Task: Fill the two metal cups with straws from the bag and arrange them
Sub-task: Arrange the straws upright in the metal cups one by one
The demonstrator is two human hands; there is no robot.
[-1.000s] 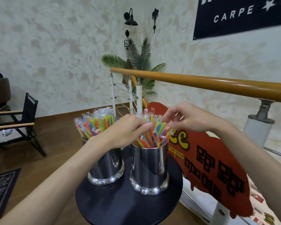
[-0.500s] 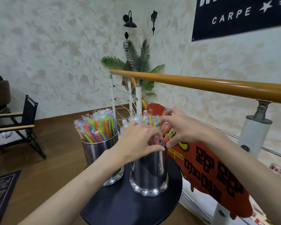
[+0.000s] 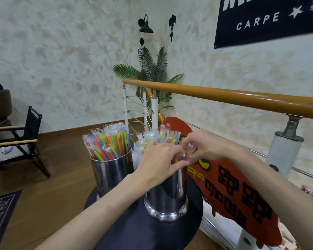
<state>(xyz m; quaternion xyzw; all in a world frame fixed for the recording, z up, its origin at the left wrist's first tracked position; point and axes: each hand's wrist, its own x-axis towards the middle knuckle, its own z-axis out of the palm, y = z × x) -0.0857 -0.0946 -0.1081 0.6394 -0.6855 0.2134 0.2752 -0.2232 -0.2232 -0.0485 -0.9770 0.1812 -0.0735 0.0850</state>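
On one round black bench (image 3: pixel 134 230) stand two metal cups, the left cup (image 3: pixel 111 173) and right cup (image 3: pixel 167 195), both full of straws (image 3: pixel 108 143), while the left hand (image 3: pixel 158 162) and right hand (image 3: pixel 204 147) pinch straws in the right cup.

The left hand (image 3: pixel 159 159) and right hand (image 3: pixel 204 147) have been closed together around the straws (image 3: pixel 163 137) in the right cup (image 3: pixel 167 193).

The left hand (image 3: pixel 158 159) hides the right cup's (image 3: pixel 167 193) rim and straw bases.
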